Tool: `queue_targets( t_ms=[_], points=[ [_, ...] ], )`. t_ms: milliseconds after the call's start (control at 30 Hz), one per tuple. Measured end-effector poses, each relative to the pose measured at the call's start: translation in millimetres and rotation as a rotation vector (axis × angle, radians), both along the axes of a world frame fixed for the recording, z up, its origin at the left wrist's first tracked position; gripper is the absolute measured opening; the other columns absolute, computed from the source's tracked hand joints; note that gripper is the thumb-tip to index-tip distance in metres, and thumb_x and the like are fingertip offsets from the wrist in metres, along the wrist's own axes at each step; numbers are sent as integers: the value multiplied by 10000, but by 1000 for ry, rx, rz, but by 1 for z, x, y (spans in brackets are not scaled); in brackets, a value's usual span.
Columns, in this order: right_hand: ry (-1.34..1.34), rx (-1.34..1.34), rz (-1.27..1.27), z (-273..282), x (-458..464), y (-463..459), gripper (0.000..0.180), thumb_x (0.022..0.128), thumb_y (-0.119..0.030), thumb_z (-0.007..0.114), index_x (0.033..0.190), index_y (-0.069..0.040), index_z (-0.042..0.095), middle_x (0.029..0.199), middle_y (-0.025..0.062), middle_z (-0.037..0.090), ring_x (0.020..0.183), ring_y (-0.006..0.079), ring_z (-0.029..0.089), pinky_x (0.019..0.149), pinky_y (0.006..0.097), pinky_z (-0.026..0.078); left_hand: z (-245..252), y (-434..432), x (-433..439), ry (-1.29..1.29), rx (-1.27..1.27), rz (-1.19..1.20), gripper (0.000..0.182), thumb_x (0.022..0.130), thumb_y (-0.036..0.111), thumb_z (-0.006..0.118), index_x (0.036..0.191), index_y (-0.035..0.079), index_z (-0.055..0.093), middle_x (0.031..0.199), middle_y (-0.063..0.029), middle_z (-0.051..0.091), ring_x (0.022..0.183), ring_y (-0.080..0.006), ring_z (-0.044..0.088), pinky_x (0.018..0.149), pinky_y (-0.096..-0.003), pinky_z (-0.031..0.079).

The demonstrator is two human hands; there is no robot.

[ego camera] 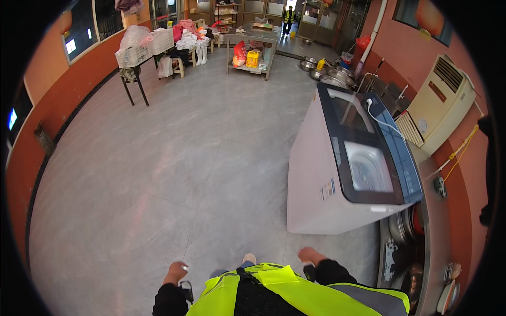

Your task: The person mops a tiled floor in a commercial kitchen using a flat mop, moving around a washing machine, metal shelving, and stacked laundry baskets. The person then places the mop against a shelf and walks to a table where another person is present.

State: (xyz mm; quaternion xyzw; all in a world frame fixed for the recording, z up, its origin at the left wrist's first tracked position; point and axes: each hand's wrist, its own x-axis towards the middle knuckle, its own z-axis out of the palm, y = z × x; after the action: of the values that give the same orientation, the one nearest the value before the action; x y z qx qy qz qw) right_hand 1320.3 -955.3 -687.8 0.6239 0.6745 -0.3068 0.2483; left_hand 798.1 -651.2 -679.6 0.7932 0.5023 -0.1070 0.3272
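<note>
My left hand (176,272) hangs low in front of me with its fingers curled. A small pale spot shows at its fingertips, too blurred to name. To the other side, my right hand (311,254) is held over the grey floor (178,158), near the bottom of a twin-tub washing machine (312,173) but apart from it. Its inner fingers are hidden. The machine is pale with a dark top and transparent lids. A white power cord (383,122) lies across its top. Between my hands show my high-visibility vest (272,276) and one shoe (249,258).
Along the right stand a metal counter (435,213), a floor-standing air conditioner (442,98) and metal basins (334,79). Ahead is a steel table (253,37) with a yellow jug (252,59) below. White crates (134,53) stand left; a person (288,19) is at the far doorway.
</note>
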Motion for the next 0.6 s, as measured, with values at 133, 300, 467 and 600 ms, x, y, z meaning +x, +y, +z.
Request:
queue_targets(
  t_ms=[133, 300, 467, 600],
  points=[
    [128, 485, -552, 58, 68, 220, 187, 788, -211, 480, 752, -50, 567, 745, 113, 613, 678, 255, 595, 606, 360, 462, -39, 18, -43, 33, -90, -263, 322, 563, 156, 665, 880, 100, 651, 861, -55, 640, 835, -210, 606, 745, -302, 483],
    [753, 618, -925, 80, 131, 405, 202, 757, -249, 557, 845, -71, 591, 816, 139, 613, 763, 311, 584, 656, 371, 464, -88, 100, -19, 247, -362, -81, 325, 581, 259, 671, 862, 99, 643, 928, -63, 622, 925, -243, 568, 808, -354, 443],
    [251, 410, -579, 36, 194, 461, 247, 748, -274, 547, 888, -76, 589, 790, 139, 607, 763, 316, 580, 671, 392, 458, -99, 300, 62, 299, -261, -469, 309, 594, 292, 653, 834, 98, 634, 928, -72, 610, 934, -263, 552, 822, -388, 422],
    [167, 114, -292, 25, 259, 469, 219, 724, -256, 528, 772, -59, 611, 838, 147, 618, 804, 314, 584, 680, 396, 476, -56, 512, 227, 216, -116, -265, 311, 630, 306, 616, 844, 80, 615, 930, -103, 595, 932, -294, 537, 824, -403, 415]
  ],
)
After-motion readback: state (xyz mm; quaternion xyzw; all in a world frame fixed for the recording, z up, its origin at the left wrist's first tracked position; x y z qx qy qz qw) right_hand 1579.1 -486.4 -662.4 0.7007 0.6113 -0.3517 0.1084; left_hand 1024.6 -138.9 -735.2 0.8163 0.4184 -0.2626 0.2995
